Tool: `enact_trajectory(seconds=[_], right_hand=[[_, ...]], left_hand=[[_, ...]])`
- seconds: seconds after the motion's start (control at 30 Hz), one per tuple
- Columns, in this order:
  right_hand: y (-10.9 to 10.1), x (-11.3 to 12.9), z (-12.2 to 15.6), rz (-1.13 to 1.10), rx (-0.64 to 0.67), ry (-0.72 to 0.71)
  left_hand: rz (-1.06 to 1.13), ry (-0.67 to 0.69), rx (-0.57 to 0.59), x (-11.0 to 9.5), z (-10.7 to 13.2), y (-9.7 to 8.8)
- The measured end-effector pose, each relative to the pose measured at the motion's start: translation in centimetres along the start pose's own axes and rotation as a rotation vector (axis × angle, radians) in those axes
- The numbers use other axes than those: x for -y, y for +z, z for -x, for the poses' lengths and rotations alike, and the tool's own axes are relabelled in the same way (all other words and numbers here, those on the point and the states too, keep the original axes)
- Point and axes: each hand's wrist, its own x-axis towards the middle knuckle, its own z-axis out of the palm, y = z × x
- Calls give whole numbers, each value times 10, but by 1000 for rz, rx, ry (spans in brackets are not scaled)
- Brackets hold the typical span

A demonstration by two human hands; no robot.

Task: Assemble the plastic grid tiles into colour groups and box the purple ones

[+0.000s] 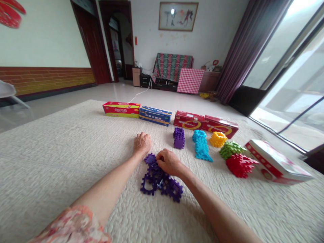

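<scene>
A loose pile of purple interlocking plastic pieces (pixel 149 184), toothed at the edges and some with round openings, lies on the quilted mat in front of me. My right hand (pixel 169 162) is at the pile's far right side, its fingers closed on a purple piece that they partly cover. Just beyond the pile, my left hand (pixel 142 143) rests low over the mat with its fingers curled under. Whatever it may hold is hidden. Farther right stand a purple stack (pixel 179 137), a light blue stack (pixel 201 145) and a yellow stack (pixel 218 139) of similar pieces.
Green pieces (pixel 231 149) and red pieces (pixel 241 165) sit at the right beside a white and red box (pixel 277 162). Along the mat's far edge stand a red and yellow box (pixel 121 109), a blue box (pixel 155 115) and two dark red boxes (pixel 188 120).
</scene>
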Motion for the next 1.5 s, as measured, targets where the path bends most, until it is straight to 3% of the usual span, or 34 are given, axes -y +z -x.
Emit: enact_trajectory(seconds=[0.33,0.57,0.67,0.8,0.93,1.17,1.33,1.5], right_hand=[[-2,-8,-1,-8,-102,25],[-14,-23,0,-194,-208,77],[-21,-29,-1,-315,-359,33],[-26,-30,-1,-321,-508,-140],[-25,-30,3,-205,-428,-252],[-35,-34,8,-102,-273,-298],[-54,-36,15,-67,122,-241],[-68,-37,21,-50,172,-130]], left_hand=[[-4,-1,-1,1,0,1],[2,4,-19,1,0,2],[11,5,-9,1,0,0],[10,2,11,0,1,-2],[7,-10,29,-2,1,-3],[9,-17,36,-1,0,-2],[19,-1,19,-1,0,-3],[19,-6,20,-1,0,-2]])
